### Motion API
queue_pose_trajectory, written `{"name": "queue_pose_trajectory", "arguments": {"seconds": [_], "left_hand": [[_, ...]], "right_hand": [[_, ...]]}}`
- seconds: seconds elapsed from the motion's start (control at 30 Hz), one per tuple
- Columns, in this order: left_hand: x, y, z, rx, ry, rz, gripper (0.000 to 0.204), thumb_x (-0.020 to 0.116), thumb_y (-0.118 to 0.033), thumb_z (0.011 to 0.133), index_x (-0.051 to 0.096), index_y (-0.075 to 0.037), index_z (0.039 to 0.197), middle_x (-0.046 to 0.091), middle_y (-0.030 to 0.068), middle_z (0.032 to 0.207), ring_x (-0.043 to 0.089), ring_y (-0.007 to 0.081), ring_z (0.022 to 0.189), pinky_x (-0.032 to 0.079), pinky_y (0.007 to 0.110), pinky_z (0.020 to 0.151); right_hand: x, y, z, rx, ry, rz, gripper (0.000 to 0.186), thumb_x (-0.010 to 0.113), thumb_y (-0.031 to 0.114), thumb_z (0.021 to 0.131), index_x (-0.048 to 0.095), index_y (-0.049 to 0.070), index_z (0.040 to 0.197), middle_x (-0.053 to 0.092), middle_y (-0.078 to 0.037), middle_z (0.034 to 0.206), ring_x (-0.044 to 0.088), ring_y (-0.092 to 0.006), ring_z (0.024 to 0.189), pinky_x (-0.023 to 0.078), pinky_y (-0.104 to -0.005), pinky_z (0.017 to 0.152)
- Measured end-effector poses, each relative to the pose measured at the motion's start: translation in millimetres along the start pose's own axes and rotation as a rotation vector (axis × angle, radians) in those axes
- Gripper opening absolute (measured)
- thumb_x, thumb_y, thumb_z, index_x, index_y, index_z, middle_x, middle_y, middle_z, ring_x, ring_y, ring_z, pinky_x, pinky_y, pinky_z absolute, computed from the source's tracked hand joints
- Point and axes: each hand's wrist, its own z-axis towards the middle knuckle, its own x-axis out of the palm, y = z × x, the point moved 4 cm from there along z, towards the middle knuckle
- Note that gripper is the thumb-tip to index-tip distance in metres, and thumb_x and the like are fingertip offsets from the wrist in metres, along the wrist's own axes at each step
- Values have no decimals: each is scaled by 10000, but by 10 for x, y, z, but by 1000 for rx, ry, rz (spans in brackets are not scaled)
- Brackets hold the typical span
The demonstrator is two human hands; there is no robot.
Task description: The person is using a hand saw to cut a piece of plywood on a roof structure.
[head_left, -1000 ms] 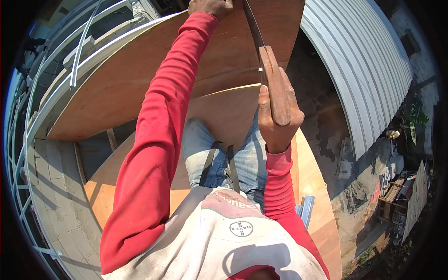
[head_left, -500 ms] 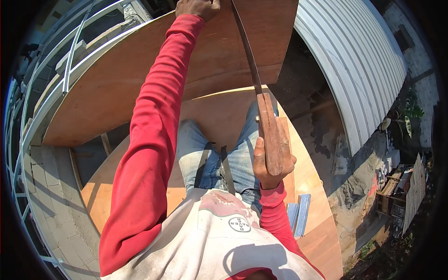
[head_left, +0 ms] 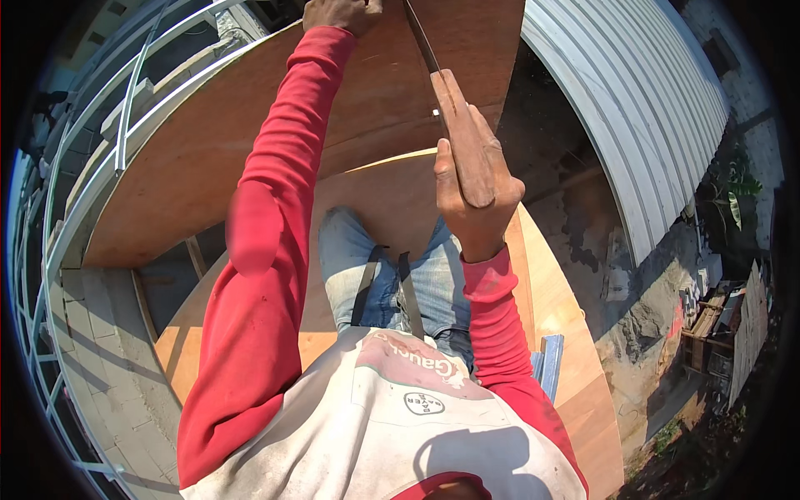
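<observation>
- the right hand [head_left: 498, 198] is closed around the worn brown wooden handle of a handsaw [head_left: 464, 142], the thumb lying along the handle's left side.
- the handsaw is in front of the person, its narrow, dark metal blade [head_left: 422, 37] pointing up and slightly left, away from the body; the far end passes out of view at the top edge.
- the blade lies across the view of a large reddish-brown plywood sheet [head_left: 217, 158]; whether its teeth sit in the wood, i cannot tell.
- the left hand [head_left: 342, 13] is at the top edge of the view, to the left of the blade and apart from it, over the upper part of the plywood sheet; its fingers look bent, but how firmly it grips, or what, i cannot tell.
- both arms wear long red sleeves [head_left: 279, 158], the left one stretched far forward, the right one bent closer in.
- nearer the body, a paler, tan wooden sheet with a curved-looking edge [head_left: 558, 300] spreads under the legs in faded blue jeans [head_left: 350, 283].
- bluish-silver metal channel pieces [head_left: 547, 367] lie on that tan sheet, just beside the right forearm.
- farther right is a grey corrugated metal sheet [head_left: 642, 108]; on the left, a light metal frame [head_left: 129, 117] stands near a grey block ledge [head_left: 104, 333].
</observation>
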Motion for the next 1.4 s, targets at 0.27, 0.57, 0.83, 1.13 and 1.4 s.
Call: {"name": "queue_pose_trajectory", "arguments": {"seconds": [0.27, 0.57, 0.83, 1.13, 1.4], "left_hand": [[292, 405, 182, 31, -39, -112, 395, 460, -493, 959, 790, -288, 1033, 753, 85, 1006, 725, 353, 841, 576, 471, 782], [68, -123, 37, -23, 66, 75, 385, 447, -464, 977, 782, -276, 1006, 753, 113, 952, 725, 362, 851, 571, 495, 776], [30, 119, -163, 175, -100, 70, 339, 478, -411, 975, 768, -238, 1007, 755, 112, 999, 722, 362, 832, 576, 478, 721], [150, 285, 123, -71, 26, 67, 532, 425, -723, 960, 739, -369, 1203, 767, 125, 993, 713, 377, 1009, 555, 482, 881], [178, 137, 101, -113, 92, 68, 632, 376, -787, 942, 712, -358, 1265, 741, 162, 1130, 677, 409, 1105, 536, 494, 950]], "right_hand": [[-376, 238, -416, -46, 236, -114, 350, 519, 15, 950, 670, -62, 1256, 683, -145, 1320, 700, -319, 1141, 517, -359, 1047], [284, -141, 343, -34, 4, -60, 307, 698, 58, 901, 710, 35, 1207, 725, -183, 1169, 739, -327, 1013, 613, -353, 755], [19, 52, 62, -95, 76, -106, 359, 658, 33, 892, 692, 24, 1249, 713, -194, 1200, 742, -315, 1002, 625, -329, 711], [-633, 208, -642, -73, 227, -180, 427, 672, -13, 838, 692, -14, 1265, 697, -171, 1277, 740, -267, 1051, 613, -308, 666], [539, -389, 318, 125, 38, -27, 323, 723, 81, 875, 702, 12, 1189, 711, -201, 1165, 747, -311, 742, 601, -330, 584]]}}
